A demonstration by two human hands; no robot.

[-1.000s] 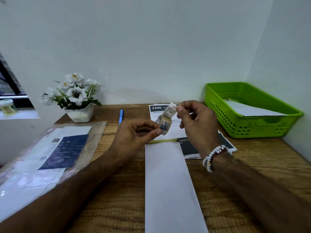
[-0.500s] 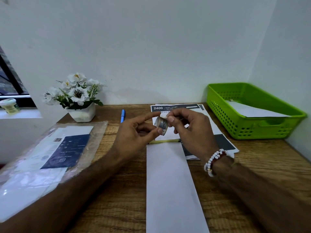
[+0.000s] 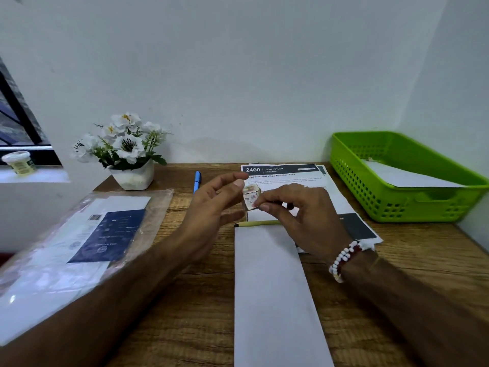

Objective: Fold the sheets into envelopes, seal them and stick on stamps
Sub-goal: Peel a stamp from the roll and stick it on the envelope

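One stamp strip (image 3: 250, 197), stretched between both hands earlier, is now curled and pinched by the right hand (image 3: 304, 215) above the folded sheet (image 3: 270, 282); the left hand (image 3: 211, 207) is held beside it, fingers spread. Sticking is judged pending.

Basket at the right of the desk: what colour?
The basket is bright green, with perforated grid walls. The head view, the only one, shows it clearly.

The wooden desk (image 3: 201, 313) is carrying a flower pot (image 3: 133, 176) at its back left corner, a green basket (image 3: 397, 205) back right, a folded sheet (image 3: 275, 300) mid-front.
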